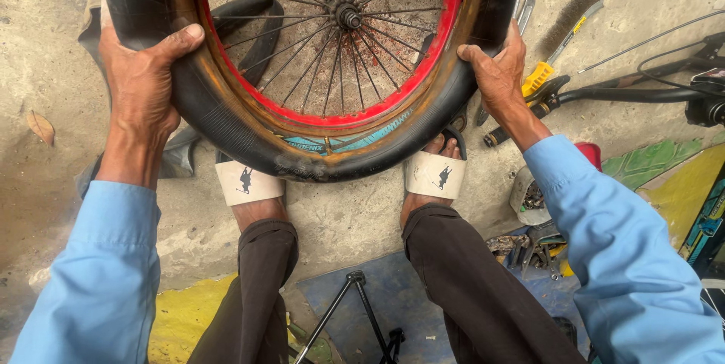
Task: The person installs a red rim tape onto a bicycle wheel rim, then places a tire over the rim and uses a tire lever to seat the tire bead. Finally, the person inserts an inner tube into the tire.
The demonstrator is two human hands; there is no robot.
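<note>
A bicycle wheel (pixel 317 118) with a black tyre, a red rim and thin spokes stands upright on the concrete between the person's sandalled feet, gripped at both sides: the left hand (pixel 143 81) wraps the tyre with its thumb hooked over the inner edge, and the right hand (pixel 498 73) clamps the opposite side the same way. Just beyond the right hand lie a wire brush (pixel 578 5), a yellow-handled tool (pixel 538 77) and a black handlebar (pixel 627 94), while a dry leaf (pixel 41 127) lies well out past the left hand.
</note>
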